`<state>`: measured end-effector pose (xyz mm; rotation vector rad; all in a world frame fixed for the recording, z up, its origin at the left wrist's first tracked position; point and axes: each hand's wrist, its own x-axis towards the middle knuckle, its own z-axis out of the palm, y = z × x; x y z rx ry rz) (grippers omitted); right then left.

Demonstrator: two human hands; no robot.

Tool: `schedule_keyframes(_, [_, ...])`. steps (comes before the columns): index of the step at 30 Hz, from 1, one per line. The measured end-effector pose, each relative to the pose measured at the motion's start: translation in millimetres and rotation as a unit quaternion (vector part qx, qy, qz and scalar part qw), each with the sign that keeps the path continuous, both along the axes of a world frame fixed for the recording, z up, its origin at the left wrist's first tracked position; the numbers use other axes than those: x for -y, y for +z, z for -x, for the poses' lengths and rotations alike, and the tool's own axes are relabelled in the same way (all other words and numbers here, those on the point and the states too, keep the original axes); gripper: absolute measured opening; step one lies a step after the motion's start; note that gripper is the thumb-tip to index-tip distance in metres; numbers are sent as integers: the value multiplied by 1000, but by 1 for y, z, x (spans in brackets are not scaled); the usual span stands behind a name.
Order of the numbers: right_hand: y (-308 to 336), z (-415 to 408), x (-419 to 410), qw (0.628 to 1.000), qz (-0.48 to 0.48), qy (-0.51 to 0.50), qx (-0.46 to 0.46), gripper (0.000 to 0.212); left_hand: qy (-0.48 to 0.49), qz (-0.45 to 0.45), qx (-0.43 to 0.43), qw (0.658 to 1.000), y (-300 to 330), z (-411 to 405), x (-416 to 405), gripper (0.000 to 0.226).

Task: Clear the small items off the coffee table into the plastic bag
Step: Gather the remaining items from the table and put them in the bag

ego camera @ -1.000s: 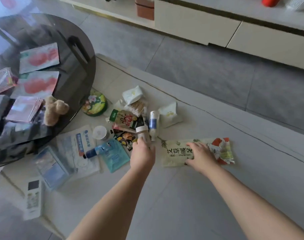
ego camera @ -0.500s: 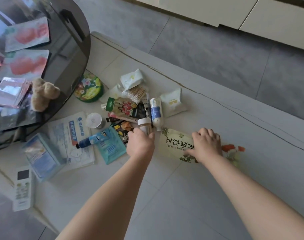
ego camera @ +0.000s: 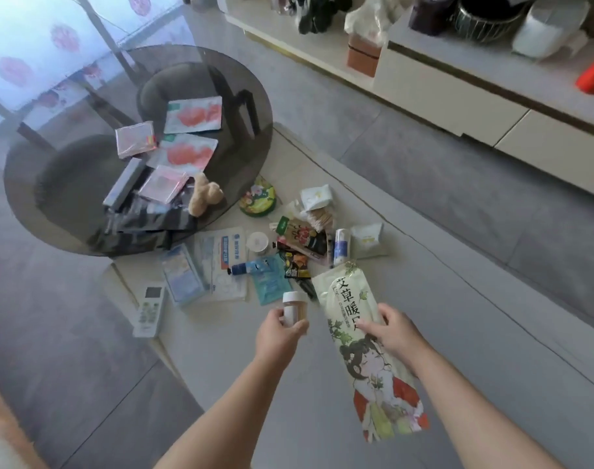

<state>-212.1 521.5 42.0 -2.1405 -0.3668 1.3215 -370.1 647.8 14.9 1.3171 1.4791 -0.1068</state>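
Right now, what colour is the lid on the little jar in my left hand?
White, on the small jar held in your left hand; the head view shows it.

The pale green pouch (ego camera: 351, 309) bears large black characters "艾草暖足". Printing on the remaining packets is too small to read.

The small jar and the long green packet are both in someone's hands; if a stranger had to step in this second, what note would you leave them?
Left hand: grips the small white-capped jar, lifted off the table.
Right hand: holds the long green packet near its middle, also lifted.
Still on the pale coffee table: a pile with the blue-capped tube, white bottle, green round tin, sachets, and a remote.
The plastic bag is not identifiable in this view.
Done: two items picked up. Left: bag them, then clear the rest.
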Motion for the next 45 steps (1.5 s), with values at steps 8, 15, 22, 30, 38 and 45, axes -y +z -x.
schedule_keyframes(8, [112, 93, -18, 997, -40, 7, -73, 21, 151, 31, 79, 985, 118, 93, 15, 40])
schedule_keyframes(15, [181, 185, -43, 979, -92, 41, -177, 27, 262, 7, 119, 958, 196, 193, 28, 37])
schedule_keyframes(22, [227, 298, -73, 966, -95, 124, -209, 35, 391, -40, 135, 910, 251, 309, 40, 45])
schedule_keyframes(30, [280, 437, -110, 937, -116, 284, -167, 33, 511, -92, 153, 841, 286, 446, 45, 47])
schedule_keyframes(38, [291, 574, -128, 910, -79, 354, -202, 26, 579, -129, 137, 794, 304, 593, 59, 34])
schedule_keyframes(45, [287, 672, -141, 894, -28, 388, -221, 45, 623, -149, 117, 759, 304, 677, 52, 10])
